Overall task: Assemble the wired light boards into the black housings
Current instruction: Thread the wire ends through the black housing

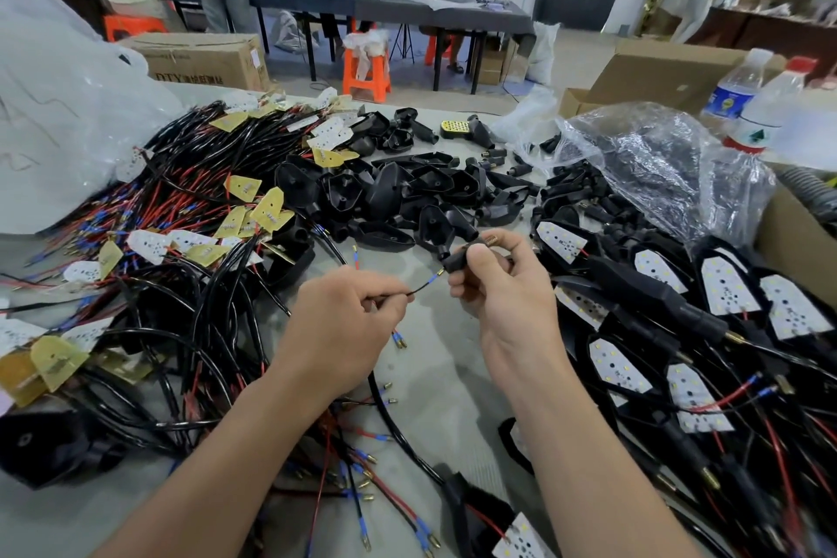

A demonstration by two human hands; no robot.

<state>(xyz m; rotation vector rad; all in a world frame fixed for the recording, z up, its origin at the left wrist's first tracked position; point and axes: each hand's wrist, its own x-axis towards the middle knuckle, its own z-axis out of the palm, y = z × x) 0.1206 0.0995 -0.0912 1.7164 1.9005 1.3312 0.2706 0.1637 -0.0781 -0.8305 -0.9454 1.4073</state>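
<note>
Tabletop [435,376]: glossy black teardrop housings [407,188]

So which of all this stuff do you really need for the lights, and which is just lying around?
For the job: the wire pinched by the left hand; the black housing part held by the right hand; the pile of black housings; the wired light boards.
Just lying about: water bottles; clear plastic bag; cardboard box; orange stool.

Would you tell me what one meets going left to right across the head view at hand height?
Tangle of wired light boards, left hand pinching a wire, right hand gripping a black part, assembled lights.
</note>
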